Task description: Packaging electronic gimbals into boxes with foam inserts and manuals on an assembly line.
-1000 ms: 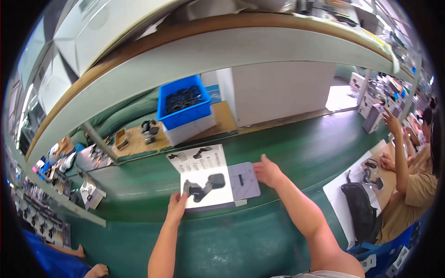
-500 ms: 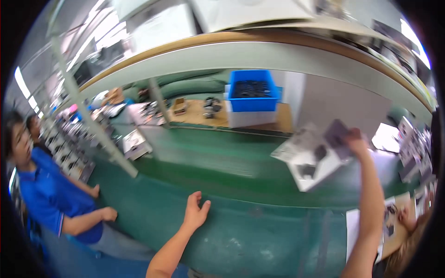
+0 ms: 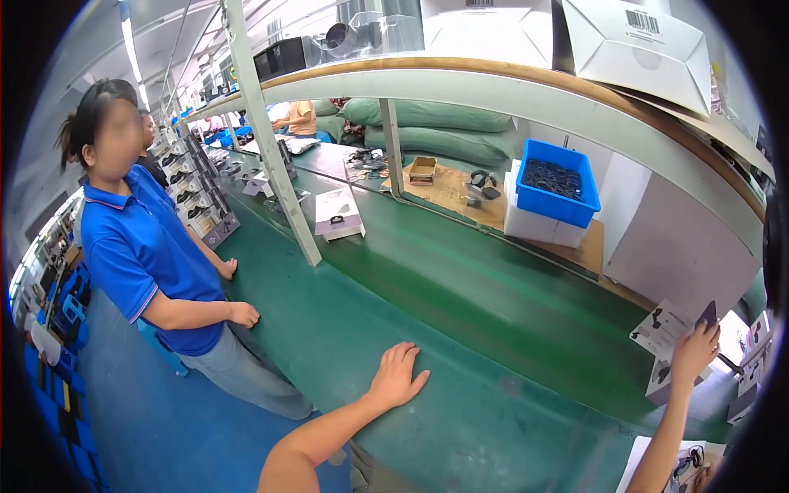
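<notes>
My left hand (image 3: 399, 376) lies on the green worktop (image 3: 485, 403), its fingers stretched out and nothing in it. Far to the right, my right hand (image 3: 697, 353) grips a white and grey printed cardboard box (image 3: 662, 329) by its dark flap. The box stands over the green surface at the right, partly covered by that hand, and product pictures show on its sides. Part of the box behind my fingers is hidden.
A co-worker in a blue shirt (image 3: 136, 238) stands at the left edge. A white box (image 3: 337, 214) lies across the worktop beside a slanting post (image 3: 275, 148). A blue bin (image 3: 559, 185) of dark parts sits behind. Another person's hand (image 3: 703, 478) shows lower right.
The whole view has swung left, so the box and my right hand appear farther right. My left hand, raised with curled fingers before, is now flat on the worktop.
</notes>
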Tool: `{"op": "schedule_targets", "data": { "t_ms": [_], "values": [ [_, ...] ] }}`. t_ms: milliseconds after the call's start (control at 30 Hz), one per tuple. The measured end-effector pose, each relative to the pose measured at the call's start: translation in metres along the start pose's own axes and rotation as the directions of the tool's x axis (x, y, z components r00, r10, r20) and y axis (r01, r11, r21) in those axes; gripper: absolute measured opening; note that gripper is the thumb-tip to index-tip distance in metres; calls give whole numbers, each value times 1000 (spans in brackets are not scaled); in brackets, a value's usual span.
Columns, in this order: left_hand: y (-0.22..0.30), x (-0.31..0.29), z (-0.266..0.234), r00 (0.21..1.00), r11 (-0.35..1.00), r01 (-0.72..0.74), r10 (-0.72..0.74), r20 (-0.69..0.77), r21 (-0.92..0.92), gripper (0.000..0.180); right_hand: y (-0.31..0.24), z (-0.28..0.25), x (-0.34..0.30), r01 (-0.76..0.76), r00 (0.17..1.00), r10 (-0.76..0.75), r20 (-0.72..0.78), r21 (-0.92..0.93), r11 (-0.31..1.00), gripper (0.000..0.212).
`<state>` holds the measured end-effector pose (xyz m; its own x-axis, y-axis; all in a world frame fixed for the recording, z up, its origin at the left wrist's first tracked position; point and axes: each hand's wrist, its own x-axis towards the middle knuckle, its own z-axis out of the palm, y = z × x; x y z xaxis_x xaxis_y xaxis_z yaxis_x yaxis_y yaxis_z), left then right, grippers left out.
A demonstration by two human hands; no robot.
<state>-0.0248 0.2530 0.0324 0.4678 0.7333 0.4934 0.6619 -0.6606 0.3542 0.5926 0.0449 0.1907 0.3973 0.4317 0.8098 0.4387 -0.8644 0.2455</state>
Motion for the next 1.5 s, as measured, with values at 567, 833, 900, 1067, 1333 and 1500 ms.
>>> {"op": "schedule_targets", "data": {
  "t_ms": [567,833,900,1067,1333,1500],
  "values": [
    [-240,207,-64,931,907,334,-274,-240,258,43,-179,-123,-207,212,887,-460,-36,917,337,20],
    [-412,259,-52,969,712,147,-243,45,687,66,-204,-121,-203,114,858,-514,14,969,217,20],
    [-362,263,-13,993,825,11,-76,92,565,54,-199,-124,-203,102,864,-501,50,957,272,20],
    [34,135,-31,774,724,-623,625,102,296,31,-176,-108,-226,61,855,-504,120,943,328,21],
    [135,72,-49,104,-47,-942,902,-419,-334,48,-202,-113,-224,-15,960,-267,78,973,230,48],
    [86,140,14,771,771,-636,636,-24,33,59,-171,-93,-245,-52,926,-340,162,949,312,48]
  ]
}}
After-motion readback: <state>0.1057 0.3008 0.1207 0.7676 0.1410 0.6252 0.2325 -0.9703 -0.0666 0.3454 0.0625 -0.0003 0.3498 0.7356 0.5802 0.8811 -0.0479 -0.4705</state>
